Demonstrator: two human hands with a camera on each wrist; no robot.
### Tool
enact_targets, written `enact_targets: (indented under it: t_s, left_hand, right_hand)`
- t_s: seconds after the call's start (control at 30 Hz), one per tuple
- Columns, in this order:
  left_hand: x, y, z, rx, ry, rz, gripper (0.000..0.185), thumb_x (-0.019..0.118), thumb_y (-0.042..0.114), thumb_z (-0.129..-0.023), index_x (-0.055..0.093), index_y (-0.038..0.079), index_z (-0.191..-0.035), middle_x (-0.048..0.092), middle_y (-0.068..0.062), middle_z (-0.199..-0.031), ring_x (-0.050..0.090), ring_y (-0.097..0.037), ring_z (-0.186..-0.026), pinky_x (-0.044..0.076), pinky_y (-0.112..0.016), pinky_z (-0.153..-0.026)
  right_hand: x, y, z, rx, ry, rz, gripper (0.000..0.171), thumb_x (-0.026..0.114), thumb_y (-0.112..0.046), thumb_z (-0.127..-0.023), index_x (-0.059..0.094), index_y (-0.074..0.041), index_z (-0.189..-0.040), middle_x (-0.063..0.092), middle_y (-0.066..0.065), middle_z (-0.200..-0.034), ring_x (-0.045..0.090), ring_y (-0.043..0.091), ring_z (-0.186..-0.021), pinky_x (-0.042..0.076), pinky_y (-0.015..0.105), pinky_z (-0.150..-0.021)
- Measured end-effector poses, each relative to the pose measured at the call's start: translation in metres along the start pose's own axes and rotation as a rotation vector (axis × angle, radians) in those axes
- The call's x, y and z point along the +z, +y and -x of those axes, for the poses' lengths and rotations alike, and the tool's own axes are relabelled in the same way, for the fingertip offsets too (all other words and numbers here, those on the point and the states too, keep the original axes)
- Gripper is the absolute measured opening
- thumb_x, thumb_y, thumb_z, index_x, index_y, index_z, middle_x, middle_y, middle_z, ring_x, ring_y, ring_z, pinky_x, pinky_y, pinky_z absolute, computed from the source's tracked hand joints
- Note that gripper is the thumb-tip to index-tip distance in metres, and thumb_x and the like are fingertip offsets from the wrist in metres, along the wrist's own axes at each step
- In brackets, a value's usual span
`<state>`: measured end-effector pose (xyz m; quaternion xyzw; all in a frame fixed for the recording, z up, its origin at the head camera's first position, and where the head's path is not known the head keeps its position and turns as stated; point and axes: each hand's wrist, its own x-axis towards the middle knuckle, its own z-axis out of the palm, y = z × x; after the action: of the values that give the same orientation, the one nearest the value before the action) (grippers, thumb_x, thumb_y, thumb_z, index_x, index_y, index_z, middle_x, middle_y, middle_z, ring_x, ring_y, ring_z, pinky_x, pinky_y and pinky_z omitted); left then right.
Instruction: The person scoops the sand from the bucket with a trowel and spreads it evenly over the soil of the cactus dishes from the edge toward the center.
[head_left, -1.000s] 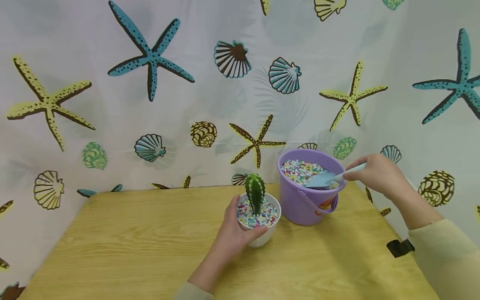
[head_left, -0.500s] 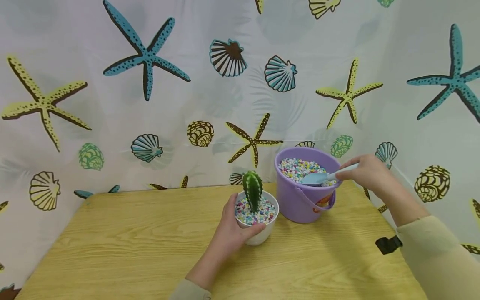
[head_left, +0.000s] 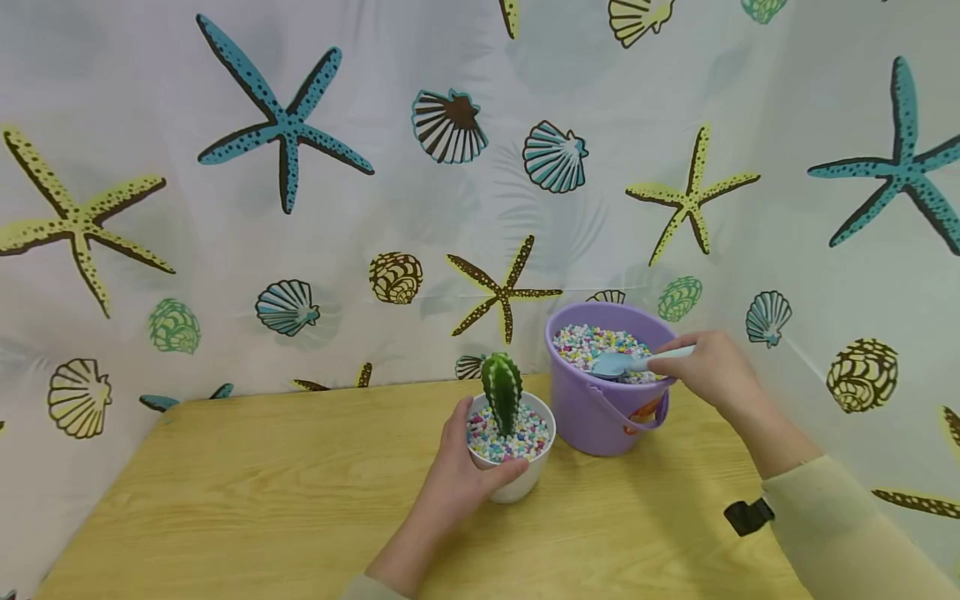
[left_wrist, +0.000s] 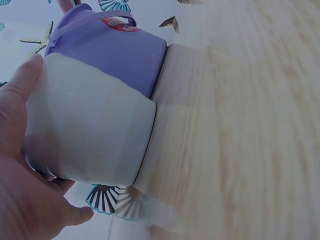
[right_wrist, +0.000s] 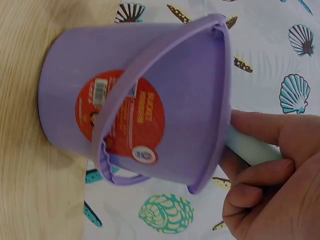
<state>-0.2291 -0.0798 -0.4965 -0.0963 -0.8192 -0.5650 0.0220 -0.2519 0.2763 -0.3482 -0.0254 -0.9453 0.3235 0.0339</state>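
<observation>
A small green cactus stands upright in a white flower pot, set in multicoloured pebbles. My left hand grips this pot, thumb on the near side and fingers around the left; the left wrist view shows the pot wall close against the hand. At the purple bucket, my right hand holds the handle of a light blue scoop. Its blade lies at the surface of the small pebbles inside. In the right wrist view the handle sits between curled fingers and thumb at the rim.
The bucket's carrying handle hangs down its front right. Both pot and bucket stand on a wood-grain table. A curtain printed with starfish and shells rises along the table's back and right edges.
My right hand has moved left and lower toward the bucket rim, pushing the scoop further left across the pebbles. My left hand and the pot have stayed put while the head view shifted slightly.
</observation>
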Motion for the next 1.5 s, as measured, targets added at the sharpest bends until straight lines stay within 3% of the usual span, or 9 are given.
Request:
enact_targets:
  t_s: [0.17,0.27,0.4,0.53,0.77,0.93,1.03,1.33,1.5]
  left_hand:
    - [0.002,0.001,0.004,-0.003,-0.009,0.006,0.126,0.099,0.047,-0.083,0.021,0.013,-0.175,0.035,-0.022,-0.170,0.040,-0.045,-0.155,0.034,-0.065,-0.126]
    - [0.002,0.002,0.006,-0.008,-0.011,0.013,0.126,0.099,0.048,-0.083,0.021,0.014,-0.175,0.035,-0.021,-0.170,0.040,-0.044,-0.155,0.034,-0.065,-0.126]
    - [0.002,0.002,0.008,-0.009,-0.014,0.016,0.126,0.099,0.048,-0.082,0.021,0.014,-0.175,0.035,-0.021,-0.170,0.040,-0.044,-0.155,0.034,-0.065,-0.126]
    - [0.002,0.000,0.008,0.000,-0.008,0.014,0.125,0.099,0.047,-0.083,0.021,0.014,-0.175,0.037,-0.021,-0.169,0.041,-0.044,-0.155,0.034,-0.064,-0.126]
    - [0.002,-0.002,0.008,0.006,-0.012,0.011,0.125,0.099,0.047,-0.083,0.022,0.012,-0.175,0.038,-0.022,-0.167,0.043,-0.044,-0.153,0.035,-0.064,-0.126]
    - [0.003,-0.003,0.007,0.007,-0.019,0.018,0.124,0.099,0.046,-0.083,0.022,0.012,-0.174,0.038,-0.022,-0.167,0.042,-0.043,-0.154,0.035,-0.064,-0.126]
    - [0.005,-0.003,0.006,0.015,-0.020,0.023,0.124,0.099,0.046,-0.083,0.023,0.012,-0.174,0.037,-0.022,-0.168,0.041,-0.043,-0.155,0.034,-0.064,-0.126]
    - [0.005,-0.002,0.005,0.007,-0.006,0.001,0.126,0.099,0.049,-0.083,0.021,0.013,-0.175,0.036,-0.021,-0.169,0.041,-0.043,-0.155,0.034,-0.063,-0.126]
    - [0.003,-0.002,0.003,0.003,0.005,-0.011,0.126,0.098,0.049,-0.083,0.020,0.011,-0.175,0.036,-0.021,-0.169,0.041,-0.043,-0.155,0.034,-0.063,-0.126]
  right_hand:
    - [0.015,-0.002,0.003,0.009,0.074,-0.005,0.049,0.080,-0.043,-0.100,0.080,-0.004,-0.130,0.075,0.021,-0.132,0.071,0.035,-0.108,0.058,0.050,-0.087]
    - [0.020,-0.004,0.003,0.016,0.105,-0.022,0.045,0.080,-0.039,-0.101,0.080,-0.004,-0.130,0.078,0.019,-0.124,0.065,0.027,-0.087,0.050,0.038,-0.068]
    - [0.025,-0.005,0.004,0.020,0.125,-0.032,0.043,0.081,-0.035,-0.101,0.080,-0.003,-0.129,0.079,0.014,-0.102,0.057,0.021,-0.069,0.042,0.033,-0.056]
    - [0.027,-0.006,0.001,0.008,0.121,-0.030,0.044,0.080,-0.038,-0.102,0.079,-0.004,-0.130,0.079,0.014,-0.098,0.063,0.021,-0.065,0.045,0.034,-0.055]
    - [0.030,-0.003,-0.003,0.083,0.092,-0.108,0.046,0.080,-0.040,-0.102,0.078,-0.005,-0.133,0.073,0.019,-0.127,0.055,0.021,-0.070,0.046,0.036,-0.060]
    - [0.037,-0.001,-0.003,0.087,0.122,-0.117,0.046,0.080,-0.042,-0.102,0.078,-0.008,-0.133,0.077,0.015,-0.109,0.054,0.018,-0.062,0.042,0.033,-0.053]
    - [0.042,-0.001,-0.001,0.066,0.163,-0.071,0.046,0.079,-0.045,-0.102,0.079,-0.012,-0.133,0.077,0.009,-0.091,0.051,0.017,-0.054,0.036,0.031,-0.047]
    - [0.044,-0.008,-0.004,-0.012,0.205,0.076,0.049,0.079,-0.049,-0.102,0.079,-0.013,-0.135,0.065,0.003,-0.064,0.046,0.016,-0.046,0.027,0.029,-0.044]
    - [0.037,-0.011,-0.010,-0.027,0.135,0.144,0.052,0.077,-0.046,-0.103,0.077,-0.008,-0.137,0.076,0.007,-0.078,0.064,0.022,-0.054,0.036,0.031,-0.047]
